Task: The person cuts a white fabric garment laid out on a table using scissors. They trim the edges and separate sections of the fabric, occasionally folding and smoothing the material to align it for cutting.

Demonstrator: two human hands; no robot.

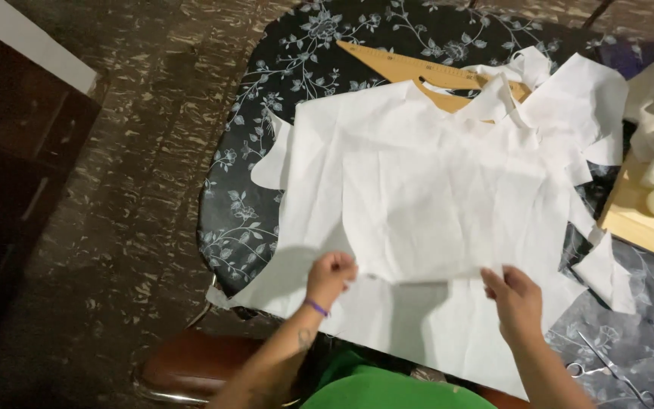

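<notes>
Head view: both hands, left (330, 277) & right (515, 297), pinch white cloth (418, 204) near table edge (213, 250).

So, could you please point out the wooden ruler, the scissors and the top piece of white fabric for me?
wooden ruler (410, 67), head view, on its bare upper stretch.
scissors (607, 367), head view, on the blades near the pivot.
top piece of white fabric (433, 204), head view, on its middle.

I have one view only, from the head camera: it looks steeply down and slightly forward, close above the tabletop (266, 98) near my hands.
</notes>
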